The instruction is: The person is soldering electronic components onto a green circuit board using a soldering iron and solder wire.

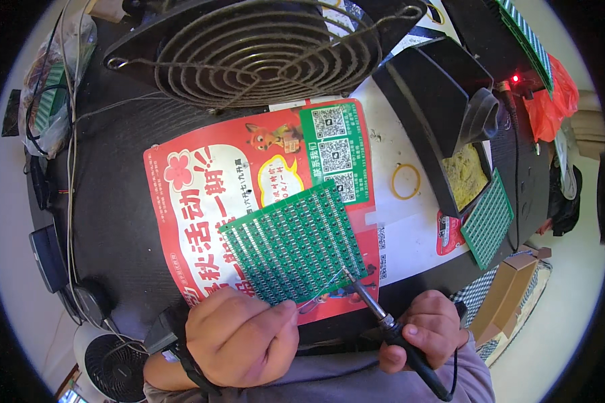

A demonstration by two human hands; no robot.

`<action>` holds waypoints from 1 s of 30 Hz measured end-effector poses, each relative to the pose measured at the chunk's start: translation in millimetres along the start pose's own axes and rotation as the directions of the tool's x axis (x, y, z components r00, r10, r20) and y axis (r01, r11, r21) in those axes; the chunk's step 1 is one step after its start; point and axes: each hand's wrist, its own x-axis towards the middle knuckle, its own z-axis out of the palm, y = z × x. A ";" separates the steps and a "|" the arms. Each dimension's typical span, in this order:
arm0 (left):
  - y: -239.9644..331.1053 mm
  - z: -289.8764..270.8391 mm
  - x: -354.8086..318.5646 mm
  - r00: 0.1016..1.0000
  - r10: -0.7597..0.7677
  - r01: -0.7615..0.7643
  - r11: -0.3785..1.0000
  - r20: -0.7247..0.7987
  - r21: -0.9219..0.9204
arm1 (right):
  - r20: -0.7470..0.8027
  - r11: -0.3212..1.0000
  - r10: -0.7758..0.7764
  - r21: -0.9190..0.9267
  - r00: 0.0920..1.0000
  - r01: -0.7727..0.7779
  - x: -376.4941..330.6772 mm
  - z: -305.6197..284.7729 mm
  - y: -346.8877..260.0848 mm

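A green circuit board [286,245] with dense rows of small components lies tilted on a red and white printed sheet [171,221]. My right hand [429,330] is wrapped round the black handle of a soldering iron [375,303]. The iron's tip touches or hovers just above the board's near right corner; which of the two, I cannot tell. At the board's near edge my left hand [242,336] is closed in a pinch on a thin silvery solder wire [324,289], which runs towards the tip. The left fingertips partly hide the wire's end.
Behind the board stands a dusty fan with a wire guard [269,67]. On the right are a black iron stand [430,101] with a yellow sponge [465,176], a second green board [489,221], a rubber band [405,181] and a cardboard box [511,295]. Cables [70,201] hang along the left.
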 end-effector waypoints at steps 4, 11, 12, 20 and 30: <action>-1.0 1.3 0.8 1.000 0.002 -0.002 1.000 0.007 0.005 | 0.011 1.000 0.008 -0.001 1.000 -0.008 2.2 0.6 0.3; 0.4 -0.5 1.1 1.000 0.000 0.000 1.000 0.028 0.006 | 0.052 1.000 0.028 0.012 0.998 -0.029 6.1 -0.3 -0.5; -0.2 -0.8 1.5 1.000 0.009 -0.009 1.000 0.029 0.007 | 0.020 1.000 0.014 0.015 1.000 -0.015 3.9 1.1 0.1; -1.9 0.1 0.8 0.998 0.050 -0.051 0.998 0.050 0.026 | -0.034 0.999 -0.044 0.027 0.998 0.045 0.6 4.1 4.6; 0.2 1.0 0.4 0.997 0.057 -0.059 0.998 0.059 0.032 | -0.080 0.997 -0.071 0.017 0.994 0.072 -1.6 5.3 4.2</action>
